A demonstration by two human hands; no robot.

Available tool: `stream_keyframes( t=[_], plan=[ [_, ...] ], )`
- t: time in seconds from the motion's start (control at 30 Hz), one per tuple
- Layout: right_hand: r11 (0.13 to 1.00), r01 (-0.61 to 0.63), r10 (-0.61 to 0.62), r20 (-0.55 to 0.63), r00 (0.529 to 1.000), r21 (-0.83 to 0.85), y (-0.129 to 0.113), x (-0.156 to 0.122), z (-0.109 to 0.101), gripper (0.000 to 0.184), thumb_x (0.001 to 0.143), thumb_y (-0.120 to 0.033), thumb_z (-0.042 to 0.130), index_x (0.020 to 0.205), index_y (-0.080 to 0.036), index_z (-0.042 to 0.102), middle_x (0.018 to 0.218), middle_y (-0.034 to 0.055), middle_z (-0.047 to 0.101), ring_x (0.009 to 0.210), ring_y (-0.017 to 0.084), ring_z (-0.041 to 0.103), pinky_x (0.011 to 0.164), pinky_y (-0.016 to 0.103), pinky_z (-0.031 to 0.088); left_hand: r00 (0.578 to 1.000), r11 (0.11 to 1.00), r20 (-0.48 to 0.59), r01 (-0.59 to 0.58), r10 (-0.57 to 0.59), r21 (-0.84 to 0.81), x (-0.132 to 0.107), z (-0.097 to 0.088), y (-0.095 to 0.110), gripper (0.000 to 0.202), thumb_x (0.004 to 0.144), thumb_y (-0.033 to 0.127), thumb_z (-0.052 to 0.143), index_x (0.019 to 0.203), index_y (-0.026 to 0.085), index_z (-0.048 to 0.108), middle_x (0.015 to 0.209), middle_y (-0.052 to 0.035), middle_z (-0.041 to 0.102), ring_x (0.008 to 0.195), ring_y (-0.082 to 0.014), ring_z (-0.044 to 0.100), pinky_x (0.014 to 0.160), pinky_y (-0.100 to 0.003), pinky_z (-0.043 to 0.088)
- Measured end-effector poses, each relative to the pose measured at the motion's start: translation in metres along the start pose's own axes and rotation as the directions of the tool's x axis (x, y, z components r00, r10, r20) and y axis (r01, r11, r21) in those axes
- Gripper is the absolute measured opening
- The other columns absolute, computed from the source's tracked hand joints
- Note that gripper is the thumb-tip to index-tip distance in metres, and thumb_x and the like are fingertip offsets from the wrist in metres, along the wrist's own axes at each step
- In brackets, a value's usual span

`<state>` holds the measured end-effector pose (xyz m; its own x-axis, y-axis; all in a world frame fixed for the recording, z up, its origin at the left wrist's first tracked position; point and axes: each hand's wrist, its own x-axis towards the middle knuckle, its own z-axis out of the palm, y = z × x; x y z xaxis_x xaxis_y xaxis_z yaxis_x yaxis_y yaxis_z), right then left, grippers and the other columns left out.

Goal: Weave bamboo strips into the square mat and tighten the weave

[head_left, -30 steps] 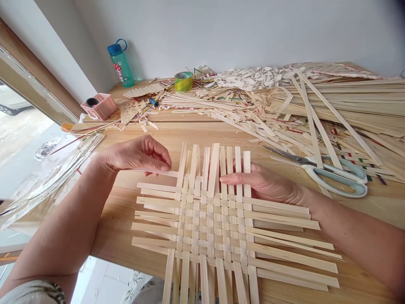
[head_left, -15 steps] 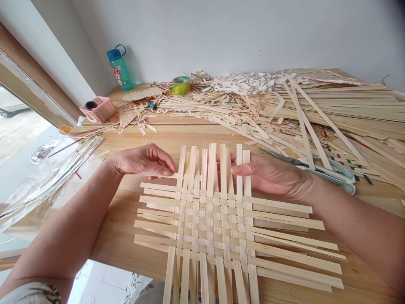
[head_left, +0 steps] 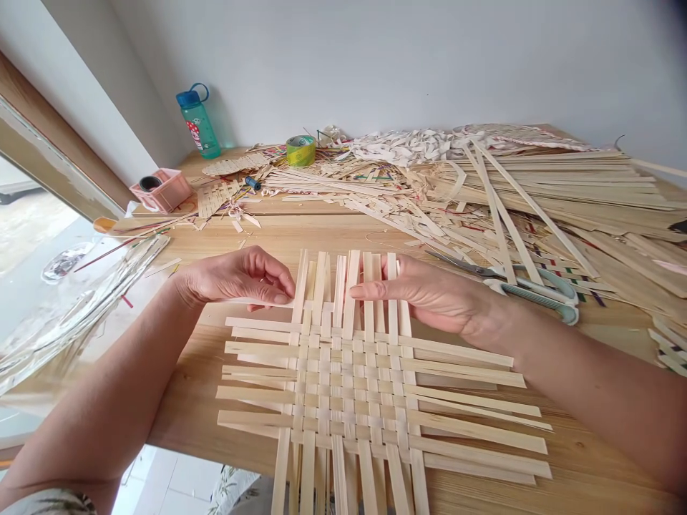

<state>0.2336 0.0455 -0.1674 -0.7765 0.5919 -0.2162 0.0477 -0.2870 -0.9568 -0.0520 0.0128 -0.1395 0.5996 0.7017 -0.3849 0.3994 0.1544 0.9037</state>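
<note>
Desk [head_left: 322, 232] under a woven bamboo mat [head_left: 343, 386] — left hand [head_left: 236, 279] pinches a loose strip [head_left: 268, 303] at 11 o'clock, right hand [head_left: 424, 293] rests fingers-open at 1 o'clock.

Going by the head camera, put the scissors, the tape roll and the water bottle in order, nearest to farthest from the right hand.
From the right hand:
1. Scissors, on the table to the hand's right.
2. Tape roll, toward the wall, beyond the hand.
3. Water bottle, in the far left corner by the wall.
</note>
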Motion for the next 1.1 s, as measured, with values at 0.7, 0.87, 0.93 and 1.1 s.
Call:
stream_keyframes(
  t=[0.7, 0.87, 0.93, 1.1],
  plan=[
    [0.999, -0.019, 0.017, -0.059, 0.998, -0.036, 0.012, -0.003, 0.000, 0.011, 0.073, -0.036, 0.081, 0.073, -0.030, 0.072, 0.091, 0.0011, 0.075, 0.084, 0.022, 0.067, 0.080, 0.031, 0.056, 1.000, 1.000, 0.016, 0.007, -0.007, -0.021, 0.003, -0.005, -0.006, 0.024, 0.083, 0.030, 0.076, 0.094, 0.009, 0.075, 0.064, 0.0009, 0.057, 0.053, -0.0070, 0.050, 0.052, -0.018, 0.044],
    [0.999, -0.021, 0.022, -0.022, 1.000, 0.041, 0.013, -0.002, 0.003, 0.014, 0.068, -0.036, 0.083, 0.073, -0.029, 0.073, 0.080, 0.0001, 0.075, 0.070, 0.020, 0.066, 0.064, 0.031, 0.056, 0.999, 0.998, 0.051, 0.014, -0.011, -0.058, 0.007, -0.006, -0.012, 0.025, 0.084, 0.031, 0.075, 0.094, 0.008, 0.074, 0.066, 0.0003, 0.058, 0.055, -0.0076, 0.052, 0.054, -0.019, 0.046],
    [0.997, -0.040, 0.043, -0.040, 0.998, 0.061, 0.015, -0.001, 0.003, 0.011, 0.070, -0.035, 0.082, 0.071, -0.028, 0.073, 0.077, -0.0004, 0.074, 0.068, 0.019, 0.065, 0.063, 0.031, 0.056, 0.998, 0.998, 0.056, 0.017, -0.014, -0.060, 0.009, -0.006, -0.013, 0.027, 0.083, 0.032, 0.075, 0.093, 0.007, 0.074, 0.066, 0.0002, 0.058, 0.055, -0.0076, 0.052, 0.054, -0.019, 0.046],
    [0.998, -0.014, 0.017, -0.037, 0.999, 0.066, 0.021, 0.002, 0.000, 0.006, 0.072, -0.030, 0.081, 0.074, -0.029, 0.075, 0.083, -0.0012, 0.075, 0.074, 0.019, 0.066, 0.069, 0.030, 0.056, 0.999, 1.000, 0.035, -0.003, 0.004, -0.016, 0.015, -0.001, -0.013, 0.023, 0.083, 0.029, 0.075, 0.088, 0.006, 0.074, 0.067, 0.0003, 0.059, 0.055, -0.0067, 0.051, 0.054, -0.018, 0.045]
  ],
)
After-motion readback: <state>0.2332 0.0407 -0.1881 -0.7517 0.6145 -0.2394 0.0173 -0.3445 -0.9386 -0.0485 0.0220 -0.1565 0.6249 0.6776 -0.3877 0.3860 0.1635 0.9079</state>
